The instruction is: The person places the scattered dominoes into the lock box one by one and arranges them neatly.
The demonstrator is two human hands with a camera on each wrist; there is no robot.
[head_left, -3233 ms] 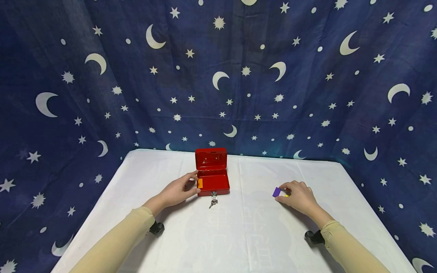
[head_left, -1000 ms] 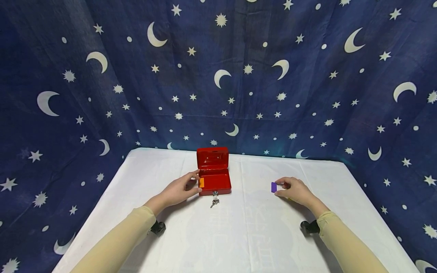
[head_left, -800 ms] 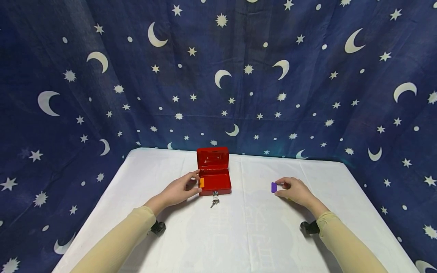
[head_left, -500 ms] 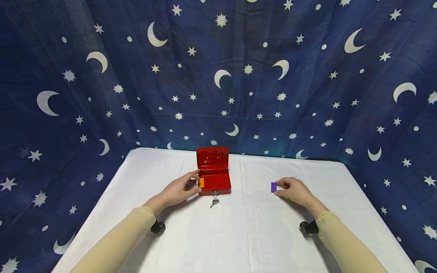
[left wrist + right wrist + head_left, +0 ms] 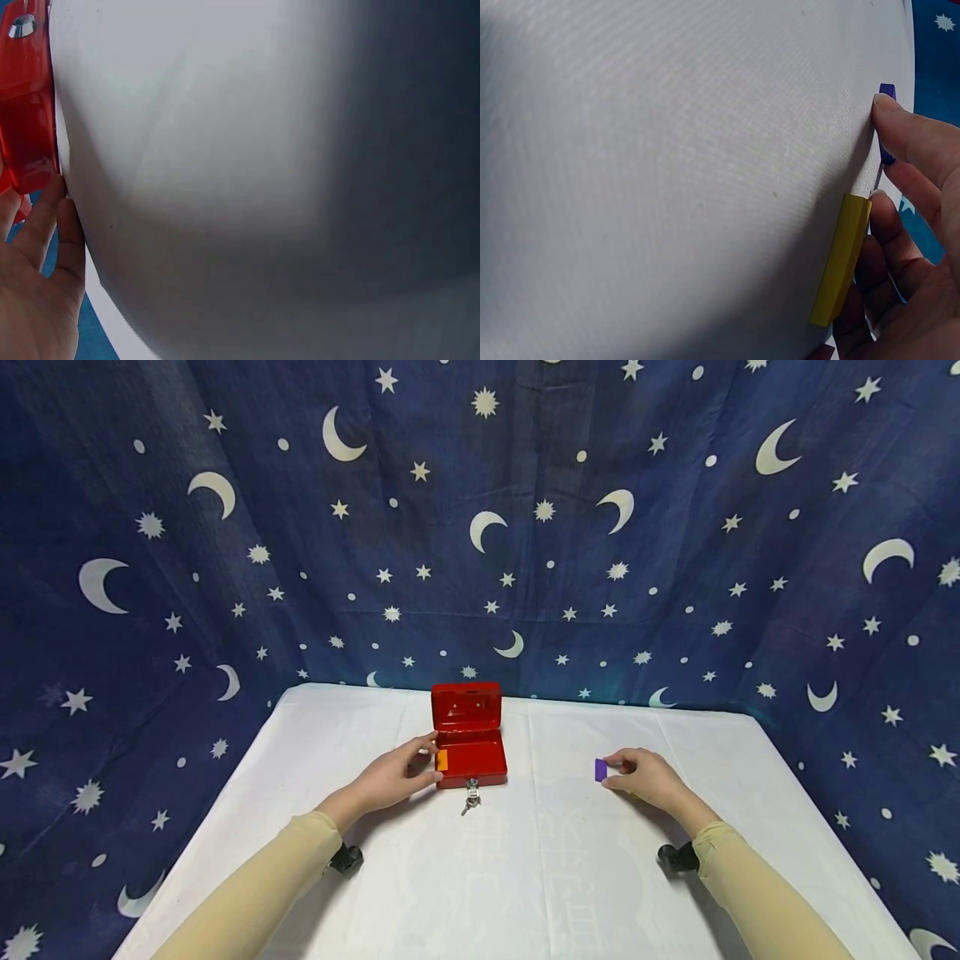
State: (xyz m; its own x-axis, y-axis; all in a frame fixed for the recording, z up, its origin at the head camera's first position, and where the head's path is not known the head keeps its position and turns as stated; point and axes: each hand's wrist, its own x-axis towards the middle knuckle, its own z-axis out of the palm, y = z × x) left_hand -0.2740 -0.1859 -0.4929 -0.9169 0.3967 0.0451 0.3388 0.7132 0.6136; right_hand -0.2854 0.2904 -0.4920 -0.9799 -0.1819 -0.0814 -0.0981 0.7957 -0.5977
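Observation:
A small red metal cash box (image 5: pixel 483 762) stands on the white-covered table with its lid (image 5: pixel 467 707) raised. An orange block (image 5: pixel 442 761) shows inside at its left end. My left hand (image 5: pixel 385 778) rests against that end, thumb near the front corner, index finger near the back one. In the left wrist view its fingers (image 5: pixel 70 244) are extended alongside the box. To the right, my right hand (image 5: pixel 651 777) pinches a purple block (image 5: pixel 601 770) between thumb and index finger. In the right wrist view, a yellow block (image 5: pixel 841 259) lies beside the other, bent fingers.
Keys (image 5: pixel 470 804) hang from the lock at the box's front. The white cloth (image 5: pixel 517 877) covers the table. A dark blue curtain (image 5: pixel 420 552) with moons and stars rises behind and at both sides. A dark magenta corner (image 5: pixel 822 352) peeks in at the bottom of the right wrist view.
Over three seconds my right hand has shifted slightly left and back and turned the purple block from slanted to straight. The yellow block is now mostly hidden in the head view. Left hand stays put.

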